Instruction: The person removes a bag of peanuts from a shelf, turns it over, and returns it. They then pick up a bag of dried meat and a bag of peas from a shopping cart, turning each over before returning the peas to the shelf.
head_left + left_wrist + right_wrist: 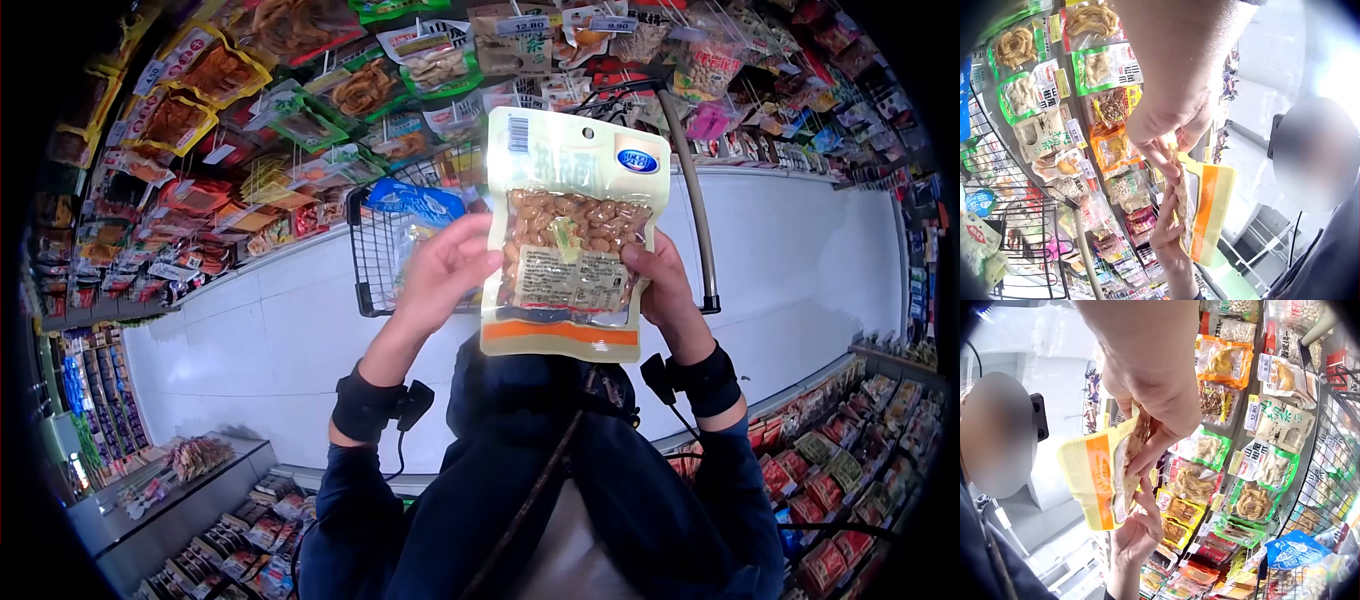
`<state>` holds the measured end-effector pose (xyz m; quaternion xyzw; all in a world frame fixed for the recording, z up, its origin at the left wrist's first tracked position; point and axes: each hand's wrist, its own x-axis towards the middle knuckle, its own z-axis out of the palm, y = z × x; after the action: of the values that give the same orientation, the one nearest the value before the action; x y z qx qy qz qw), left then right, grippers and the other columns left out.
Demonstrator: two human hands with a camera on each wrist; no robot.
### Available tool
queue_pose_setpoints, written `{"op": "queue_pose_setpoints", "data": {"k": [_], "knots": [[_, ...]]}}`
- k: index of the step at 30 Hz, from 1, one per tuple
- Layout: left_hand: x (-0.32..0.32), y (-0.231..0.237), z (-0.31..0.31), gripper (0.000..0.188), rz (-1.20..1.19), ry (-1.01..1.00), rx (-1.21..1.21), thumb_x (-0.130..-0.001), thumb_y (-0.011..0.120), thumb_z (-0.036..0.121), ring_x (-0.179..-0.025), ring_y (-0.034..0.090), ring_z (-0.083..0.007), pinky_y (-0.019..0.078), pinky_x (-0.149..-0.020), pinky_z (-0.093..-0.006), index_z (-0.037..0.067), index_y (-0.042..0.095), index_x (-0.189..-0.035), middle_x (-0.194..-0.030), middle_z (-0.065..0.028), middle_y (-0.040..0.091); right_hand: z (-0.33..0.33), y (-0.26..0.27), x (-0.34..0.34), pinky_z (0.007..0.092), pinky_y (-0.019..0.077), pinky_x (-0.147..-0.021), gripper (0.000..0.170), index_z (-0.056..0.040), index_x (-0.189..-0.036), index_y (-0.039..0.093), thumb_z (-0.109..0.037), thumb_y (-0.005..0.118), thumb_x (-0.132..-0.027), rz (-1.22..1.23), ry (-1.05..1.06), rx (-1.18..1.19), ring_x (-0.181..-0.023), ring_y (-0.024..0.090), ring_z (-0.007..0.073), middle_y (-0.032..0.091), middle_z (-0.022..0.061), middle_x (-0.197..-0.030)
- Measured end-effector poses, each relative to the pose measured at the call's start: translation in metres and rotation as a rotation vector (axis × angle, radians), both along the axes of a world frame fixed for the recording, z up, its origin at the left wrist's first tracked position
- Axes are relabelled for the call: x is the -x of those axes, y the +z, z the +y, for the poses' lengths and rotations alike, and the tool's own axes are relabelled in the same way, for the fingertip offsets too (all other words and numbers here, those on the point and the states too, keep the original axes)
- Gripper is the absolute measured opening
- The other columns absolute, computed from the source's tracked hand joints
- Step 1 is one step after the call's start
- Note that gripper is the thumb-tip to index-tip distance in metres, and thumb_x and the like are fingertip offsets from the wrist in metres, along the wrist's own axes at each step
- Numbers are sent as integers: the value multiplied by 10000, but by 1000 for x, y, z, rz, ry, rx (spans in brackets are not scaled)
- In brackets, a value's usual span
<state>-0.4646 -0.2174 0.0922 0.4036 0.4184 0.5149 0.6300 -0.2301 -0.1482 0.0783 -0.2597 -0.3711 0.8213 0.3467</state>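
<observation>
Left of and beyond the left grip, a blue packet lies in the wire cart; the grip itself is pinched on the left edge of the pale packet, which is held up between both grips with its printed side toward the head camera. The step looks like reading the label panel: best to let both edges bear evenly, hold the face flat, and tip it slightly if glare covers the print. The right grip is clamped on the right edge, its thumb lying over the front; shifting that thumb outward would clear more of the window. Past it runs the cart handle. Only the head view gives the barcode, above and between the grips; the wrist views look along the packet, revealing fingers against its back that the head view hides
</observation>
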Motion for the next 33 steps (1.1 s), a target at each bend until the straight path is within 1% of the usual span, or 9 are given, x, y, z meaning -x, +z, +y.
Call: {"op": "queue_pose_setpoints", "data": {"k": [5,8,14,17,20,24,27,32,33], "knots": [[-2,-7,6,308,-4,20,50,-818,498,42,-772,559,-86,439,-680,-211,5,432,-1116,-893,-80,606,-1,-5,-3,273,415,-821,378,32,-1116,428,-138,531,-795,-15,-13,30,-949,523,152,531,104,-1063],[-6,-5,13,302,-4,-24,76,-814,476,43,-692,555,-69,429,-660,-201,-22,422,-1104,-854,-76,617,-2,-4,-6,270,414,-819,363,33,-1102,446,-139,532,-795,-22,-42,17,-947,523,150,539,100,-1053],[-16,-10,27,265,39,-59,106,-805,459,11,-628,548,-54,424,-565,-174,-6,453,-1070,-809,-59,619,-6,-7,-18,269,418,-813,387,32,-1124,426,-139,534,-794,-67,-115,49,-946,519,146,533,98,-1060],[-19,-16,33,254,44,-103,138,-807,468,-19,-694,553,-55,433,-611,-188,15,457,-1059,-803,-43,613,-6,-8,-27,266,419,-812,400,30,-1135,414,-137,537,-793,-72,-111,95,-950,515,145,527,95,-1066],[-29,-16,38,251,30,-136,160,-809,460,-23,-692,553,-53,433,-611,-189,17,459,-1057,-805,-42,611,-4,-10,-34,263,421,-809,401,26,-1131,416,-139,546,-789,-62,-157,112,-950,514,143,525,92,-1068],[-46,-9,42,247,23,-101,176,-818,458,-8,-679,550,-63,438,-606,-194,12,456,-1064,-806,-46,604,-1,-11,-49,266,421,-810,408,18,-1125,420,-158,564,-786,-73,-140,137,-937,517,143,526,90,-1062],[-60,-8,43,241,48,-62,140,-822,463,6,-680,552,-72,446,-602,-204,9,460,-1063,-814,-51,602,2,-3,-58,271,419,-814,398,18,-1121,421,-138,566,-785,-67,-143,147,-933,518,143,527,89,-1059],[-98,-6,43,235,20,-47,109,-825,479,22,-679,552,-75,448,-606,-207,4,463,-1058,-815,-56,604,4,-2,-98,276,414,-823,405,24,-1124,415,-132,568,-784,-46,-149,122,-942,513,149,520,88,-1066],[-108,-3,44,217,55,-51,95,-823,485,27,-682,554,-76,447,-614,-207,5,471,-1039,-811,-56,605,3,-2,-109,283,410,-830,429,24,-1140,400,-142,570,-782,-51,-148,116,-954,509,154,513,90,-1078]]}}
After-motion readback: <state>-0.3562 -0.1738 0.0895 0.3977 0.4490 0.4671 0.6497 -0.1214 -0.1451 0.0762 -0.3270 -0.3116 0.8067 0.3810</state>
